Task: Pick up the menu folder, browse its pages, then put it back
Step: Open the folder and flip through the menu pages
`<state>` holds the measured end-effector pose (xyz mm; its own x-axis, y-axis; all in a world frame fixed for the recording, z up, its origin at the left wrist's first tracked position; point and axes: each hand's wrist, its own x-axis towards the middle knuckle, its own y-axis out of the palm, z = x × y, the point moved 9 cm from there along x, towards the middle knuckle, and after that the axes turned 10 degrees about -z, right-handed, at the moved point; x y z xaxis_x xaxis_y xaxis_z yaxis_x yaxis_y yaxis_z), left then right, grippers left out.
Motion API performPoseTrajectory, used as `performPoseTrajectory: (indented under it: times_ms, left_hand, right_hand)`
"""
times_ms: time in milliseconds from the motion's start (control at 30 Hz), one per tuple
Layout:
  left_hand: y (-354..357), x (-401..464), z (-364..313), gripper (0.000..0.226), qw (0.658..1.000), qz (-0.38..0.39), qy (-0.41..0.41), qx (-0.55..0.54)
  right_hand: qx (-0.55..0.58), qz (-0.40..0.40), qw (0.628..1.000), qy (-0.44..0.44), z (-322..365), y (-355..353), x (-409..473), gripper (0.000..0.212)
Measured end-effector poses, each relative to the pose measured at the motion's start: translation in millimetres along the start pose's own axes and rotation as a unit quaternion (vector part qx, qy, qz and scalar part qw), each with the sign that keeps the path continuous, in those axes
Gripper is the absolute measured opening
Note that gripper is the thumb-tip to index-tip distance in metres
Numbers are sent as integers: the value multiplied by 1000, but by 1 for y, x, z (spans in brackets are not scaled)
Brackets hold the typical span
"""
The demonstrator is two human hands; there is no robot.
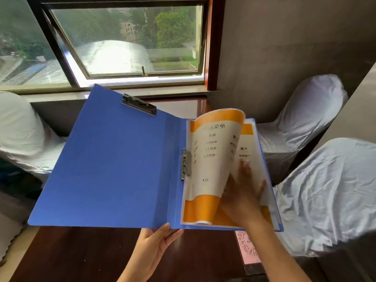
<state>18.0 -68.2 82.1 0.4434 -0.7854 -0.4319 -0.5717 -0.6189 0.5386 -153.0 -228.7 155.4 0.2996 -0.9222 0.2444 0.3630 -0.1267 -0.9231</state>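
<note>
Menu folder (pixel 114 165), blue, spread wide open and held up in the air above a dark wooden table (pixel 81 255), in front of a window (pixel 126 41). At far left, a chair in a white cover (pixel 18 129), partly hidden behind the folder's left flap. On that bare blue flap, a metal clip (pixel 139 104) near the top edge. Under the bottom edge, close to the spine, the left hand (pixel 151 247), palm up, thumb lying on the inside of the cover and the other fingers out of sight beneath it, gripping the folder from below. At the spine, a second metal clamp (pixel 185 163) pinning the sheets on the right flap. Top menu page (pixel 211 159), white with orange bands and printed Chinese text plus a "¥16" price, lifted and curling leftward, its outer edge raised clear of the sheet below. Beneath that curl, the right hand (pixel 244 197), fingers spread and loose, slipped flat between the raised page and the next page (pixel 247 143), not clenched on anything. Just below the folder's right corner, a pink QR-code card (pixel 247 249) lying on the table's edge. Further right, two more chairs in white covers (pixel 325 190), one behind the other, beside a grey wall (pixel 284 47).
</note>
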Motion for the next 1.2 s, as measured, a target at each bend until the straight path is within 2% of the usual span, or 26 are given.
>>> performPoseTrajectory:
  times_ms: [100, 200, 267, 367, 467, 533, 567, 633, 667, 733, 800, 867, 900, 967, 1200]
  left_hand:
    - [10, -3, 2, 35, 1000, 20, 12, 15]
    - [18, -5, 2, 28, 999, 26, 28, 29]
    - [24, -8, 1, 32, 998, 36, 44, 39]
    - [28, -12, -1, 46, 997, 47, 43, 35]
    - [23, -10, 2, 52, 998, 50, 24, 23]
    - [22, -9, 0, 51, 998, 52, 23, 10]
    - [20, -7, -2, 50, 998, 49, 25, 3]
    - [16, -5, -5, 49, 999, 39, 22, -7]
    - [13, -4, -7, 48, 999, 34, 19, -12]
    - [10, -2, -11, 48, 999, 27, 22, -21]
    - [7, 0, -15, 48, 999, 25, 25, -26]
    - [5, 2, -17, 45, 999, 22, 26, -26]
    - [4, 2, -18, 42, 999, 21, 26, -25]
    - [2, 4, -18, 39, 999, 18, 26, -23]
    - [3, 5, -23, 39, 999, 17, 35, -25]
  right_hand:
    - [35, 11, 997, -72, 58, 1, -10, 70]
    - [120, 43, 981, -146, 113, -1, -31, 72]
    - [137, 48, 969, -202, 136, -3, -46, 63]
    - [129, 73, 961, -232, 141, 1, -59, 56]
    - [171, 85, 950, -246, 133, -8, -64, 49]
    - [211, 45, 949, -230, 116, -28, -59, 44]
    - [211, -9, 955, -207, 98, -42, -51, 43]
    - [142, -129, 973, -128, 47, -71, -36, 52]
    - [100, -147, 981, -73, 18, -81, -29, 63]
    - [54, -89, 994, 30, -39, -83, -20, 82]
    - [147, 32, 984, 94, -76, -68, -21, 86]
    - [339, 116, 927, 112, -82, -57, -26, 75]
    - [409, 132, 896, 111, -80, -57, -28, 69]
    - [449, 123, 880, 97, -78, -59, -29, 56]
    - [402, -12, 913, 65, -71, -74, -22, 27]
